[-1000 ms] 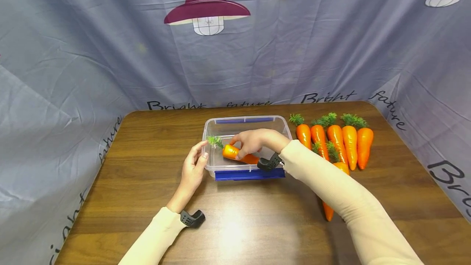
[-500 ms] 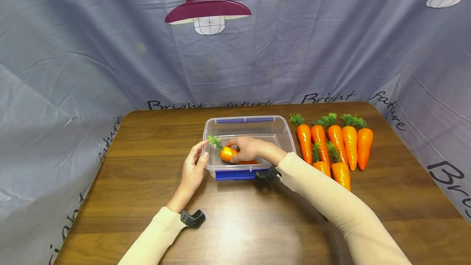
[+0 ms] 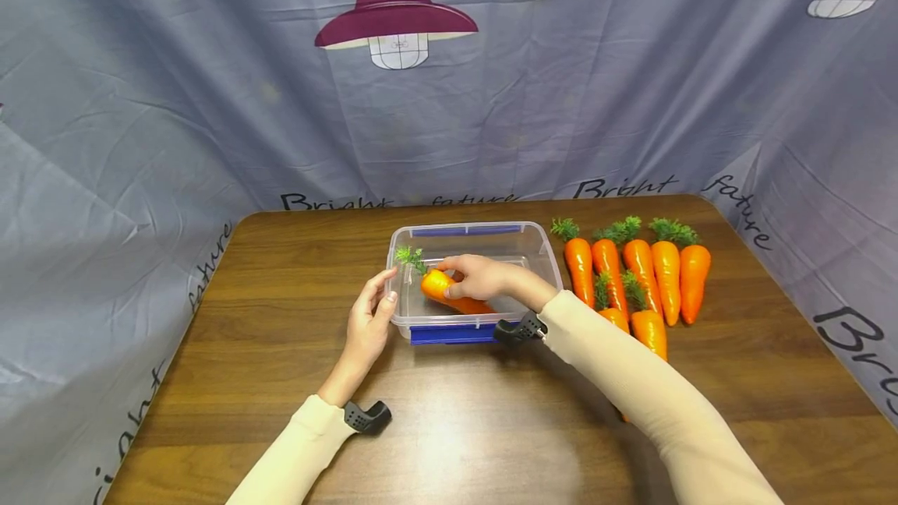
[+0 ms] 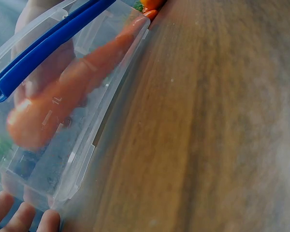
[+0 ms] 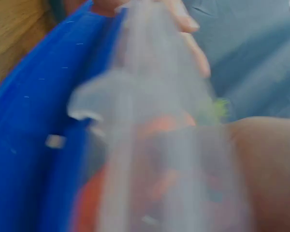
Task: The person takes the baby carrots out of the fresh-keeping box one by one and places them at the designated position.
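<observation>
My right hand [image 3: 477, 277] reaches into the clear plastic container [image 3: 543, 256] and grips an orange carrot [image 3: 436, 284] with a green leafy top. The carrot slants inside, its top toward the far left corner; through the wall in the left wrist view the carrot [image 4: 53, 104] looks blurred. My left hand [image 3: 369, 316] rests against the container's left end, thumb and fingers apart; its fingertips [image 4: 20, 216] touch the end wall. In the right wrist view the near wall and blue latch [image 5: 43, 140] fill much of the picture, and the hold is largely hidden.
Right of the container, several carrots [image 3: 638, 267] lie in a row, tops toward the curtain [image 3: 561, 100]. Nearer, two more carrots [image 3: 648, 333] lie partly behind my right sleeve [image 3: 624, 372]. Everything stands on a brown wooden table [image 3: 295, 294].
My right hand lowered the carrot toward the container's floor, then raised its thick end slightly toward the far side. The left hand stays where it was.
</observation>
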Tool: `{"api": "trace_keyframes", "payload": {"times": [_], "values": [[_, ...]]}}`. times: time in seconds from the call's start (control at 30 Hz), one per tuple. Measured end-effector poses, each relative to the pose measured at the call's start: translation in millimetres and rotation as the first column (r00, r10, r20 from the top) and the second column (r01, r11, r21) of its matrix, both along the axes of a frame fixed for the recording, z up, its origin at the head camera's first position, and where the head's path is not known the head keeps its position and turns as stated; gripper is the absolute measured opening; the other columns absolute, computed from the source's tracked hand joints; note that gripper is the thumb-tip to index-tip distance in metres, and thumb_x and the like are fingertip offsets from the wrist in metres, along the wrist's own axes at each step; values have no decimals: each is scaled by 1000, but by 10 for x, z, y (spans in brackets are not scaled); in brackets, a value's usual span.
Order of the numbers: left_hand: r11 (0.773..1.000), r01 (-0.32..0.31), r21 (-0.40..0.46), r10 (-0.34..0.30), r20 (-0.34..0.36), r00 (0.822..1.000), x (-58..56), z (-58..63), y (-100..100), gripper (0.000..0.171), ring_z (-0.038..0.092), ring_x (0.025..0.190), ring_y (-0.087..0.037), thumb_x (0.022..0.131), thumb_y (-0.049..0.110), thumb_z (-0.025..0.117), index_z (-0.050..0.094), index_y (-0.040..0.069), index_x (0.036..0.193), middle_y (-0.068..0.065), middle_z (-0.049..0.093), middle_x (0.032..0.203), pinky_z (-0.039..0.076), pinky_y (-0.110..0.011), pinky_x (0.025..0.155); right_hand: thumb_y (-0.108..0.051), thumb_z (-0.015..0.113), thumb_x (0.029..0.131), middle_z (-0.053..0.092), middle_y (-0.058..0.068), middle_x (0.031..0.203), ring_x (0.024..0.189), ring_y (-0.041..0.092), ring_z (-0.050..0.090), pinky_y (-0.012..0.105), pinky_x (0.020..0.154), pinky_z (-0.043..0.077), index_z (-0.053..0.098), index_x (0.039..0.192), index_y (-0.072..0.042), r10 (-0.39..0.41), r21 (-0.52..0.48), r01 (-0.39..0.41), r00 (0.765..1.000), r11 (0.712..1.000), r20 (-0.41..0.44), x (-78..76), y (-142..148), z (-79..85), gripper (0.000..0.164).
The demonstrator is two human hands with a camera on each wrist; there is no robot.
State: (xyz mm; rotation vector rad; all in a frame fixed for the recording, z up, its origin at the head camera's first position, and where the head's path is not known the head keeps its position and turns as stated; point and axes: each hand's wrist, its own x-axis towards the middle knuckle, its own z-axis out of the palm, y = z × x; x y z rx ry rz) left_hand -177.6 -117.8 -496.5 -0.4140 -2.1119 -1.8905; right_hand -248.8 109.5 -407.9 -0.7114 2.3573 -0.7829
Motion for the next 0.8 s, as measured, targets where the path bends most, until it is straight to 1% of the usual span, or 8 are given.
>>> {"api": "trace_keyframes", "payload": {"times": [0.07,0.17,0.23,0.37,0.47,0.53,0.67,0.8], "values": [[1000,3,1,-3,9,1000,4,-2,0,40,65,109,-8,99,2,52,53,-7,138,-32,55,143,48,-13,87,-15,61,99,64,23,129,109,30,65,35,83,57,45,151,-4,-59,-83,63,997,995,48,-10,69,49,55],[1000,3,7,-3,20,1000,11,-9,-6,40,65,108,-7,99,3,52,54,-6,138,-31,54,144,48,-13,86,-13,58,100,65,22,122,95,24,65,33,69,58,43,152,-6,-137,-216,163,982,963,127,-28,194,155,55],[1000,3,7,-3,22,1000,16,-14,-10,41,65,106,-6,99,2,52,54,-6,138,-31,54,144,48,-13,84,-11,57,101,64,22,118,90,21,64,33,67,59,41,153,-6,-173,-285,214,972,934,162,-39,289,246,55],[1000,-4,6,4,15,1000,20,-23,-12,41,64,105,-3,98,1,51,54,-7,138,-31,55,142,48,-13,84,-11,55,103,60,24,125,96,20,65,36,72,61,36,155,-4,-203,-398,272,957,876,207,-59,505,429,55],[1000,-1,13,1,14,1000,20,-25,-6,41,64,104,-1,98,0,50,54,-8,137,-33,55,141,49,-13,83,-12,53,105,57,26,132,99,19,65,36,72,60,33,156,-5,-238,-427,311,947,849,216,-46,687,551,56],[1000,2,19,-2,14,1000,20,-24,-2,41,64,104,0,98,0,50,53,-8,137,-33,55,141,50,-13,83,-15,53,105,57,24,132,99,17,64,34,71,60,30,158,-7,-274,-424,341,938,839,211,-20,811,612,57],[1000,2,23,-2,11,1000,23,-26,4,40,64,103,-2,98,0,50,53,-9,137,-34,54,141,50,-13,83,-17,51,106,61,14,122,92,14,64,32,70,59,26,159,-8,-324,-433,397,916,809,235,59,1055,651,59],[1000,-5,21,5,8,1000,30,-26,4,40,65,102,-4,97,-1,50,54,-8,136,-34,54,140,49,-13,80,-14,52,105,64,1,108,84,12,64,33,68,59,28,153,-10,-331,-496,460,884,736,329,192,1251,610,54]]}}
